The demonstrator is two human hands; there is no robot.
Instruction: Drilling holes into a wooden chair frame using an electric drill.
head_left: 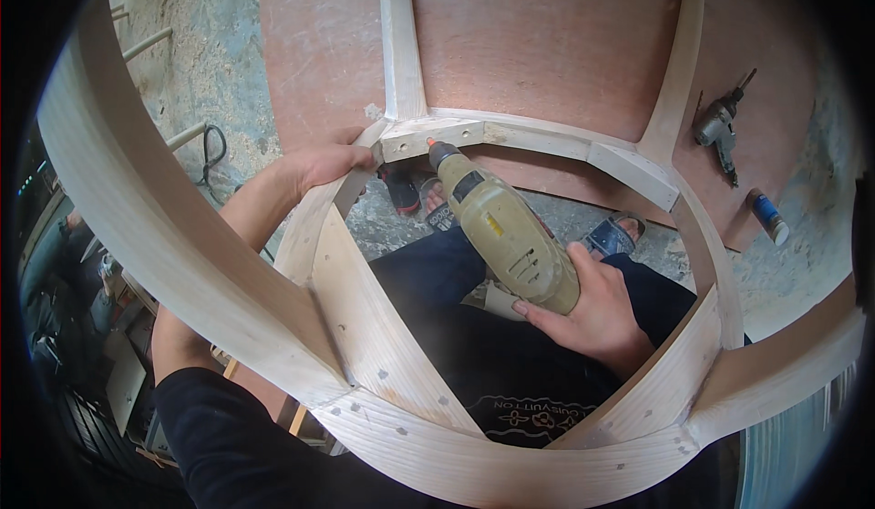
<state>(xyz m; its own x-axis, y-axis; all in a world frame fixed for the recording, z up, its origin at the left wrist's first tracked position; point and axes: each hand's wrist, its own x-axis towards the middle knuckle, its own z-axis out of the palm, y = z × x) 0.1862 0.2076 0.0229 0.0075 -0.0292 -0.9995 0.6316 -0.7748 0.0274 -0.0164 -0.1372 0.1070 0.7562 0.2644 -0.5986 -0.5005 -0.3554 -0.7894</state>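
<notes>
A pale wooden chair frame (pixel 392 345) with curved rails and legs surrounds my lap. My left hand (pixel 333 163) reaches around its left side and is closed on the rail near the far left corner. My right hand (pixel 597 308) is wrapped round the rear of an olive-green power drill (pixel 506 231), inside the frame. The drill points up and to the left. Its orange-tipped nose is close to a corner block (pixel 433 140) with round holes in it; whether the bit touches the wood, I cannot tell. My fingers partly hide the drill's handle.
Under the far part of the frame lies a reddish-brown board (pixel 547 44). On its right side are a grey air-driven tool (pixel 720 128) and a small blue-and-white can (pixel 767 215). Wooden rods (pixel 146 44) and a dark looped cord (pixel 214 154) lie at the left. My sandalled feet are below.
</notes>
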